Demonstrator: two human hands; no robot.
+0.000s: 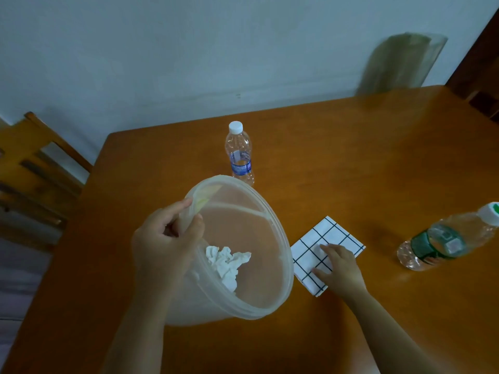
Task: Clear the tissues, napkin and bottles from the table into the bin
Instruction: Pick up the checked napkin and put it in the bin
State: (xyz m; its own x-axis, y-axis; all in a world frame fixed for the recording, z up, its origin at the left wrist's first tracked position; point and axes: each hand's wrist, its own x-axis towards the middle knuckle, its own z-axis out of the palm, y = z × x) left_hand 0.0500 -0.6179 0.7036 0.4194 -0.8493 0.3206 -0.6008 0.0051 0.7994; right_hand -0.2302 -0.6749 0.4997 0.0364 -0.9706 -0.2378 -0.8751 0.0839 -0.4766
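Note:
My left hand (167, 238) grips the near-left rim of a translucent plastic bin (280, 265), which is tilted with its mouth toward me above the table. Crumpled white tissues (226, 261) lie inside it. To the bin's right, a folded white napkin with a dark grid (328, 238) lies flat on the table. My right hand (339, 268) rests on its near part, fingers spread and pressing down. A clear bottle with a blue label and white cap (239, 155) stands upright behind the bin. A second bottle with a green label (445, 241) stands at the right.
The wooden table (351, 163) stands against a pale wall. A wooden chair (35, 171) sits at the left, off the table's corner. A folded greenish sheet (399, 63) leans at the far right by the wall, and dark wooden furniture (480, 66) fills the right edge.

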